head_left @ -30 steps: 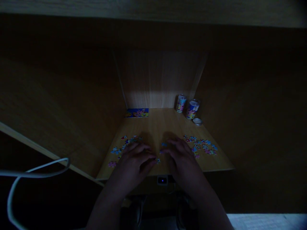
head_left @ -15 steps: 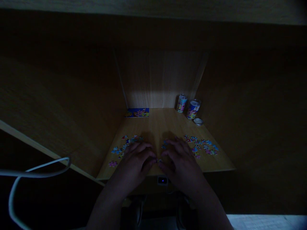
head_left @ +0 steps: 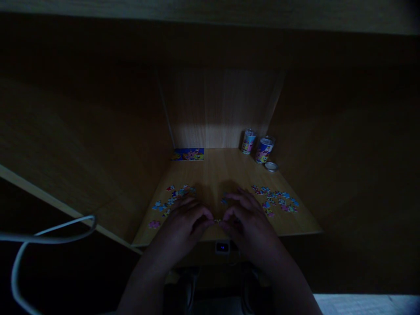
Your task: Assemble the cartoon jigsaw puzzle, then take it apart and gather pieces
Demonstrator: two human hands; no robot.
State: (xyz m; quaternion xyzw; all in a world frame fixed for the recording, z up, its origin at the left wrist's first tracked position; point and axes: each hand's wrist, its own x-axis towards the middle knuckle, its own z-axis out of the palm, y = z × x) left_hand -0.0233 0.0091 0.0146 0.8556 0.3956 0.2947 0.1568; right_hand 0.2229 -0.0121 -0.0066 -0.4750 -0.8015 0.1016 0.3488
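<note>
Between the fingertips of both hands is a small jigsaw puzzle piece, mostly covered, near the front edge of the wooden surface. My left hand pinches its left side with thumb and forefinger. From the right, my right hand pinches the other side, its remaining fingers curled loosely. Just beyond the right fingers lies a bluish puzzle piece, partly hidden. Loose puzzle pieces are scattered beside the left hand, and more puzzle pieces spread out to the right of the right hand.
Two printed cans, a slimmer can and a wider can, stand at the back right by a round metal lid. A printed picture card lies at the back left. Wooden panels enclose the sides. A white cable loops at left.
My right thumb and forefinger have closed onto the piece between the hands, and the right fingers have shifted slightly. The left hand has barely moved.
</note>
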